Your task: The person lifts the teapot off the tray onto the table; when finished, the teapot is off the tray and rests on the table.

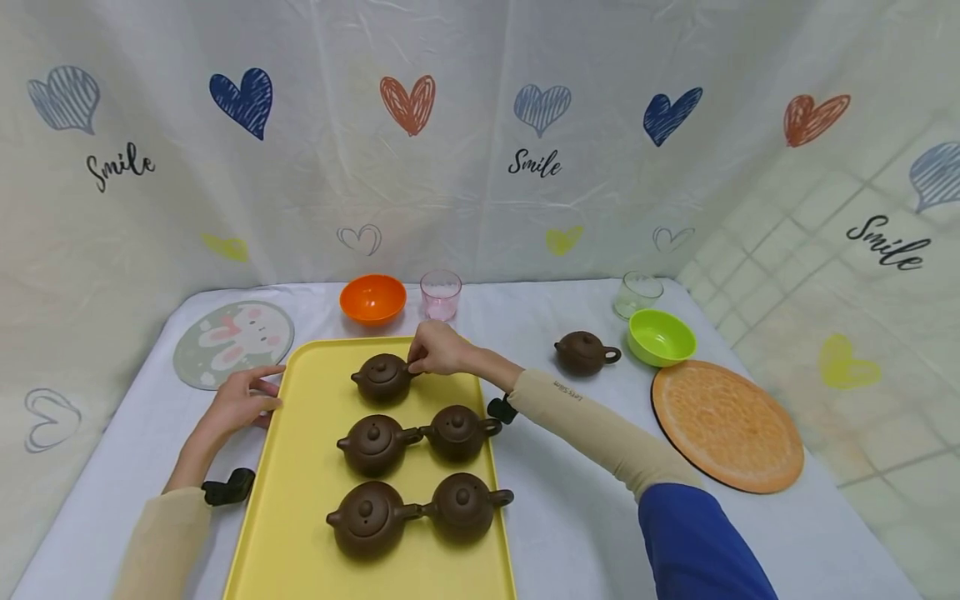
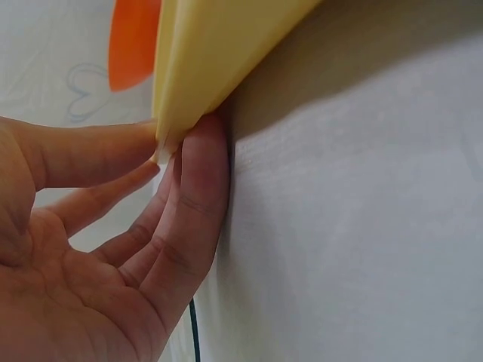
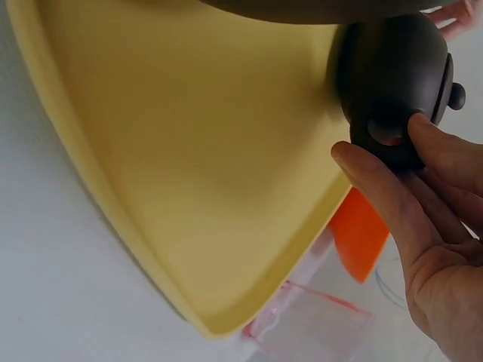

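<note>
While the brown teapot [image 1: 383, 377] at the upper middle of the head view is being handled by its handle, a steady, level hold is called for, with the pot kept upright so that the lid is not tipped off and the two teapots just below it in the picture are not knocked. The right hand [image 1: 437, 348] is seen curled at the pot's right side; in the right wrist view, upper right of the frame, the handle loop of the teapot [image 3: 392, 79] is pinched between thumb and fingertips [image 3: 434, 143], so this hand is closed on the handle, not spread. The pot is resting on the far end of the yellow tray [image 1: 300, 467], apparently not lifted. At the left of the head view the left hand [image 1: 242, 400] is laid against the tray's left rim; in the left wrist view the fingers [image 2: 192, 204] are shown nearly straight, pressed to the tray's edge [image 2: 204, 68], with nothing gripped. The tray is best kept braced this way so it cannot slide on the white cloth [image 1: 570, 517].
</note>
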The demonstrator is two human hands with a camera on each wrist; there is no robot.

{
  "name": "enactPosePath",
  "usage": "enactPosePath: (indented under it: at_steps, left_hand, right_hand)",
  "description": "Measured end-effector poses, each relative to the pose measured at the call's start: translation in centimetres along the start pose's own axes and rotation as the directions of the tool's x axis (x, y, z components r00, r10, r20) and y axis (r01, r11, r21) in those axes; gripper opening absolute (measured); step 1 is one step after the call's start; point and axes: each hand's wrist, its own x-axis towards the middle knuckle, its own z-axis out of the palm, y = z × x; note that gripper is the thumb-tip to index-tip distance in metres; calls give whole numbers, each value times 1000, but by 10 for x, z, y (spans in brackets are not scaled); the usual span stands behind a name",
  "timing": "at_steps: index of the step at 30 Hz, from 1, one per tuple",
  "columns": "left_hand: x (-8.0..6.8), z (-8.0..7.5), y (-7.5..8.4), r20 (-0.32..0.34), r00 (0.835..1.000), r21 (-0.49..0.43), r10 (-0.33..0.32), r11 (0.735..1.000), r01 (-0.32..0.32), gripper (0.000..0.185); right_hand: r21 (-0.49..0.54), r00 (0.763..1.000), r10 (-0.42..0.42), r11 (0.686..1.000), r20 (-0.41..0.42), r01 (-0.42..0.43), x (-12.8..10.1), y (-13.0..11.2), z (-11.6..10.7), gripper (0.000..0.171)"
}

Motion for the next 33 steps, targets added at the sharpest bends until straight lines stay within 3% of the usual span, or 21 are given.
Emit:
enactPosePath:
  at_steps: [16,25,33]
  left_hand:
    - [0,-1,0,1,1000,-10,-3,1000,3,64]
    - [0,0,-1,-1,1000,-9,4,1000,-4,65]
    - [0,0,0,2,1000,-1,-2,1000,2,65]
  right_hand:
    - [148,998,43,988,-48,-36,-28,20,-27,10]
    - [253,984,110,965,-137,-73,-63,52,-52,10]
    - [262,972,184,955,-143,-142,-94,85,-63,12]
